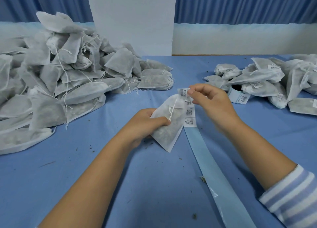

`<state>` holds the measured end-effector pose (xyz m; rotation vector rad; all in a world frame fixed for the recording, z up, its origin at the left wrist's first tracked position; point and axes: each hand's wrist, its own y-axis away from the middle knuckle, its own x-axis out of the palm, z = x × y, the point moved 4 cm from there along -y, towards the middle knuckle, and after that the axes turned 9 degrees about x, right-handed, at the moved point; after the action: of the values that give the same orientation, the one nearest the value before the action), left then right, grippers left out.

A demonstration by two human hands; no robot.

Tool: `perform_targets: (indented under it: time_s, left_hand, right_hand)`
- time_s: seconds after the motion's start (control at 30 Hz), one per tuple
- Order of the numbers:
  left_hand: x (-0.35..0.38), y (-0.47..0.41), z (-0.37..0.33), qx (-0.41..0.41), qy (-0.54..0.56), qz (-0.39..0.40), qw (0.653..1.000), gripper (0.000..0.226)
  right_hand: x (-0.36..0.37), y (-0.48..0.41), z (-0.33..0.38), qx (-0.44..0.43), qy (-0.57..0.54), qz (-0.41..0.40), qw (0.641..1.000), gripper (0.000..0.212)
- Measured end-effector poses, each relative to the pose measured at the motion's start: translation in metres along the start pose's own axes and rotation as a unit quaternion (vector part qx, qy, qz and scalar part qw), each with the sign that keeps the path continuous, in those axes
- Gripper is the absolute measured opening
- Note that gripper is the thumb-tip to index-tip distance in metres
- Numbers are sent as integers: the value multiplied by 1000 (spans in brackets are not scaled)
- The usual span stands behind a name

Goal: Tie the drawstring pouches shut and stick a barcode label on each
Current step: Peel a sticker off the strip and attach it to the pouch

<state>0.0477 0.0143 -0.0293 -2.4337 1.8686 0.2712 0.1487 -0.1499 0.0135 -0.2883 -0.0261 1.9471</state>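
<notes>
A pale backing strip (214, 172) trails nearer than the drawstring pouch (169, 130), which the left hand (145, 123) grips. Just above the pouch, the right hand (211, 100) pinches a barcode label (183, 92). Beyond the pouch on the blue tablecloth (120, 176): unlabelled heap (60, 76) left, labelled pile (274, 76) right, then white board (132, 21) and blue curtain (240, 4).

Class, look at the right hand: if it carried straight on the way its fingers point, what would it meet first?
Probably the top of the pouch held by the left hand, just past the label the right hand pinches. Depth is unclear; it might pass above.
</notes>
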Motion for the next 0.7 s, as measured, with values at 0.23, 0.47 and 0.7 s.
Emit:
perform_targets:
  time_s: [0.23,0.47,0.7]
  left_hand:
    - [-3,-1,0,-1,12,12,1000,16]
    - [3,2,-2,10,10,55,998,24]
    - [5,5,-5,26,4,77,997,19]
  right_hand:
    - [15,12,9,-9,80,150,985,26]
    - [21,16,4,-49,233,139,961,20]
    - [22,15,0,-69,245,134,958,20]
